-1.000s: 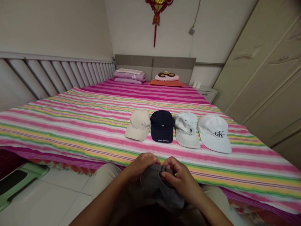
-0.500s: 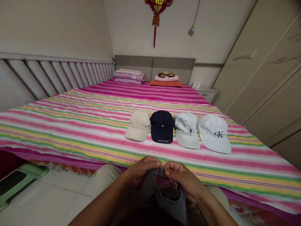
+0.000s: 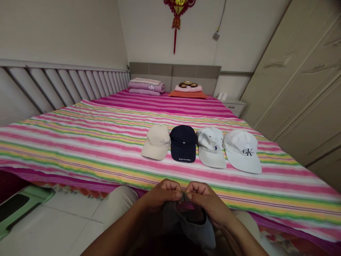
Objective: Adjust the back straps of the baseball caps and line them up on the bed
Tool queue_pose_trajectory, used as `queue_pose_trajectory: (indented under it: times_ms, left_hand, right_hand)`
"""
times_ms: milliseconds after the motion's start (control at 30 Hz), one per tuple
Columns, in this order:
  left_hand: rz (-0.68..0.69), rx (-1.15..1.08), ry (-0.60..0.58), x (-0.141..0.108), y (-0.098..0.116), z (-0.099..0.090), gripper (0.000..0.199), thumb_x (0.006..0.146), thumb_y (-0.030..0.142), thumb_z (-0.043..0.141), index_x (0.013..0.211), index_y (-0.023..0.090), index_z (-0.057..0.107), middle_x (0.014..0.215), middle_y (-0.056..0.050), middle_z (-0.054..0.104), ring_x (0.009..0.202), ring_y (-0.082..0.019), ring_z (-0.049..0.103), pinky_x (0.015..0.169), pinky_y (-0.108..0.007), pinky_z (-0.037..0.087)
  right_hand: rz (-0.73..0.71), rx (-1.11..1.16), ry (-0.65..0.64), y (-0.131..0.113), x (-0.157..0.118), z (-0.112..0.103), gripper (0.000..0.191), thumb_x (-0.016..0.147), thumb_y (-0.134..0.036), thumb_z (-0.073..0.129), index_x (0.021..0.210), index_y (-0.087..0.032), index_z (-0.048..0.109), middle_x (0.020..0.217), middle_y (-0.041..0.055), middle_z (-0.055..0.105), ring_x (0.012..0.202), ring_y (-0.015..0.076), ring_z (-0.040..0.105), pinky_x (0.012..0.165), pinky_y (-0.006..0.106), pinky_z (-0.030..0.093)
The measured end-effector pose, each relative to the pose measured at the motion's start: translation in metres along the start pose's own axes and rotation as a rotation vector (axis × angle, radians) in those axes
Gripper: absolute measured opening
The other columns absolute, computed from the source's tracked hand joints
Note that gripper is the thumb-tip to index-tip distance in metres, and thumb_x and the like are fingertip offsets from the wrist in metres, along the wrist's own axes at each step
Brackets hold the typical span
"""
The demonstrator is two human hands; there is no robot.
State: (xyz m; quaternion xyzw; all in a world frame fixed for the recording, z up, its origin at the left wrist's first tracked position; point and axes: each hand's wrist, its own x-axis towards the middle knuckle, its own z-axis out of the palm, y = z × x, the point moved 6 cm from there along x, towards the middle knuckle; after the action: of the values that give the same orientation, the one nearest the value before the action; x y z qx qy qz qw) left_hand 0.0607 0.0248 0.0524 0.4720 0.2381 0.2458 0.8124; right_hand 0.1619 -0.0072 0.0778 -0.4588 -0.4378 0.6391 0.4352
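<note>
Gray cap [image 3: 198, 231] is held low between the knees [image 3: 121, 197], just in front of the near edge of the striped bed [image 3: 80, 153]. Left hand [image 3: 163, 195] and right hand [image 3: 208, 202] both grasp it, pinching its edge between thumbs and curled fingers, thumb tips close together above the rounded opening. Much of its lower part is lost in shadow. On the bed, a row runs left to right, brims facing the near edge: beige cap [image 3: 157, 140], navy cap [image 3: 183, 142], pale cap [image 3: 211, 147] with a small dark emblem, and white cap [image 3: 242, 151] with dark letters.
</note>
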Motion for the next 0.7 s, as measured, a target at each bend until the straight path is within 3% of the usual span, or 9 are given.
queue_pose_trajectory:
  times_ms: [133, 200, 300, 400, 567, 700]
  left_hand:
    - [-0.030, 0.026, 0.015, -0.001, 0.001, -0.005, 0.027, 0.060, 0.033, 0.069, 0.059, 0.011, 0.054, 0.048, 0.005, 0.044, 0.041, -0.003, 0.032, 0.042, -0.018, 0.020]
    - [-0.021, 0.005, 0.036, 0.000, 0.006, -0.007, 0.026, 0.061, 0.033, 0.069, 0.060, 0.011, 0.054, 0.048, 0.004, 0.046, 0.040, -0.003, 0.033, 0.041, -0.017, 0.021]
    - [0.066, -0.105, 0.069, -0.001, 0.018, -0.011, 0.027, 0.060, 0.034, 0.069, 0.060, 0.011, 0.055, 0.050, 0.002, 0.050, 0.042, -0.004, 0.038, 0.042, -0.017, 0.025]
    - [0.100, -0.155, 0.043, -0.002, 0.027, -0.017, 0.028, 0.058, 0.034, 0.071, 0.064, 0.009, 0.060, 0.054, -0.001, 0.056, 0.046, -0.006, 0.046, 0.045, -0.017, 0.031]
    - [-0.086, -0.126, -0.119, -0.006, 0.016, -0.025, 0.041, 0.052, 0.030, 0.074, 0.084, 0.006, 0.066, 0.072, -0.009, 0.067, 0.059, -0.013, 0.058, 0.059, -0.022, 0.041]
    - [-0.144, -0.158, -0.210, -0.007, 0.006, -0.030, 0.038, 0.054, 0.036, 0.070, 0.074, 0.003, 0.068, 0.062, -0.008, 0.066, 0.054, -0.013, 0.057, 0.055, -0.022, 0.041]
  right_hand:
    - [-0.025, 0.060, -0.017, 0.002, 0.000, -0.006, 0.021, 0.063, -0.033, 0.066, 0.063, -0.016, 0.054, 0.045, -0.0079, 0.041, 0.039, 0.0045, 0.029, 0.039, 0.019, 0.019]
    - [0.006, 0.056, -0.109, 0.005, 0.001, -0.008, 0.023, 0.064, -0.035, 0.066, 0.068, -0.015, 0.057, 0.049, -0.0054, 0.047, 0.042, 0.0057, 0.034, 0.041, 0.019, 0.023]
    - [0.063, -0.015, -0.184, 0.010, 0.001, -0.016, 0.028, 0.065, -0.038, 0.067, 0.060, -0.012, 0.057, 0.049, -0.0041, 0.047, 0.044, 0.0053, 0.034, 0.042, 0.019, 0.022]
    - [0.025, 0.146, -0.090, 0.008, 0.002, -0.027, 0.030, 0.062, -0.037, 0.070, 0.055, -0.013, 0.054, 0.046, -0.0061, 0.043, 0.042, 0.0044, 0.032, 0.041, 0.017, 0.023]
    - [-0.056, 0.461, 0.006, -0.003, 0.002, -0.028, 0.018, 0.065, -0.030, 0.070, 0.065, -0.015, 0.060, 0.056, -0.0013, 0.061, 0.048, 0.0093, 0.052, 0.049, 0.019, 0.040]
    - [-0.064, 0.606, 0.077, -0.011, 0.004, -0.033, 0.014, 0.065, -0.029, 0.070, 0.067, -0.016, 0.063, 0.059, -0.0008, 0.067, 0.051, 0.0115, 0.059, 0.053, 0.021, 0.047]
